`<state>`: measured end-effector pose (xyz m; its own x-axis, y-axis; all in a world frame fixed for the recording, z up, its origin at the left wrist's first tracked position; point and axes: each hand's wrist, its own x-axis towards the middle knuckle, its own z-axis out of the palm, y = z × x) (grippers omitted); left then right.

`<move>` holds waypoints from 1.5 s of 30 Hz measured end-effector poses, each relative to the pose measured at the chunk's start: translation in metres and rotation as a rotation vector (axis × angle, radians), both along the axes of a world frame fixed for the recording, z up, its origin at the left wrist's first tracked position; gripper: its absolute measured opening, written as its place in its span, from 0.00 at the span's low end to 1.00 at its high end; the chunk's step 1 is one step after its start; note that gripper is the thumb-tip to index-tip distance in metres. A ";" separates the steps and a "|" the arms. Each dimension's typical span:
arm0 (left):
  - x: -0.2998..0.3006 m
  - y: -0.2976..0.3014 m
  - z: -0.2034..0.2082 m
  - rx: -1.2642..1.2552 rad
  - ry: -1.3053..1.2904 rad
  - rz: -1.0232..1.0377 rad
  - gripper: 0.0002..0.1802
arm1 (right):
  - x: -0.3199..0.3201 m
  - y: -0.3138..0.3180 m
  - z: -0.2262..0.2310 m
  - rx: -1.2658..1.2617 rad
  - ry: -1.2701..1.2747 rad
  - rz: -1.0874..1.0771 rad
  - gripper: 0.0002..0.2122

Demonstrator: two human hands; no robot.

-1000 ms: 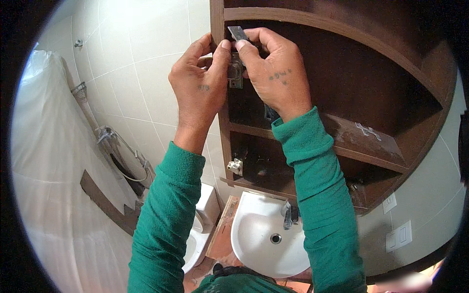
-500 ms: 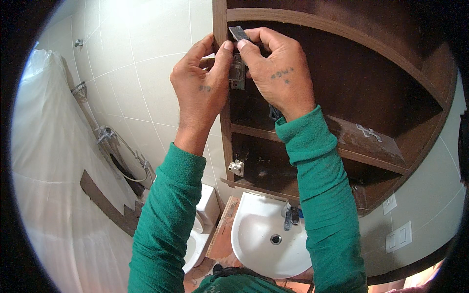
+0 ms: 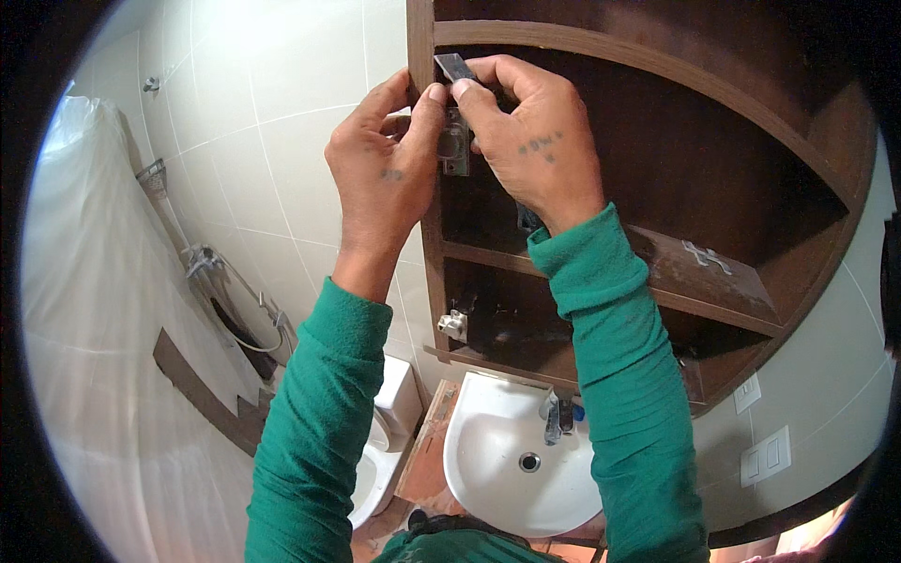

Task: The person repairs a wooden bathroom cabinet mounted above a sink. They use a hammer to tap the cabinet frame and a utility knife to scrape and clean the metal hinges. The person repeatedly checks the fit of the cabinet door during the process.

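Both my hands are raised to the left side panel [image 3: 420, 42] of a dark brown wooden cabinet. My left hand [image 3: 387, 159] is closed round the panel's front edge, its fingers on the outer side and its thumb inside. My right hand [image 3: 542, 141] pinches a flat grey strip [image 3: 454, 67] between thumb and fingers, its squared end pointing up and left; the rest of it is hidden by the hand. Just below my fingertips, a metal hinge-like fitting [image 3: 455, 150] sits on the panel, partly covered by my left hand. A second metal hinge [image 3: 452, 325] is lower on the same panel.
A white washbasin [image 3: 488, 450] with a faucet [image 3: 560, 418] is below the cabinet. Left of it is a white toilet [image 3: 375, 460]. A metal fitting [image 3: 706, 257] lies on the middle shelf. Plastic sheeting [image 3: 103, 328] hangs at far left. Wall switches [image 3: 766, 457] are at right.
The grey strip and my right hand's fingertips have shifted slightly left and down. My left hand keeps its place on the panel.
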<state>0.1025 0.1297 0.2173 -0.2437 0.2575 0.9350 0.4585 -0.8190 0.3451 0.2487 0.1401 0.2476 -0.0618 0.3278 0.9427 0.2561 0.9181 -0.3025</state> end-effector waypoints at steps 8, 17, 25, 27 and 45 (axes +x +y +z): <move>-0.001 0.004 0.001 0.040 -0.008 0.015 0.22 | 0.001 0.000 -0.002 -0.004 -0.045 -0.011 0.12; -0.004 0.007 0.000 0.053 0.008 0.036 0.24 | 0.002 -0.001 -0.001 0.015 -0.072 -0.041 0.11; -0.003 0.005 0.000 0.048 0.008 0.013 0.23 | 0.004 -0.004 0.001 -0.043 -0.076 -0.002 0.11; -0.003 0.006 0.000 0.047 0.018 0.017 0.24 | 0.005 -0.005 0.000 -0.041 -0.073 0.013 0.11; -0.003 0.006 0.000 0.075 0.025 0.017 0.22 | 0.008 0.010 0.007 0.019 -0.055 0.028 0.12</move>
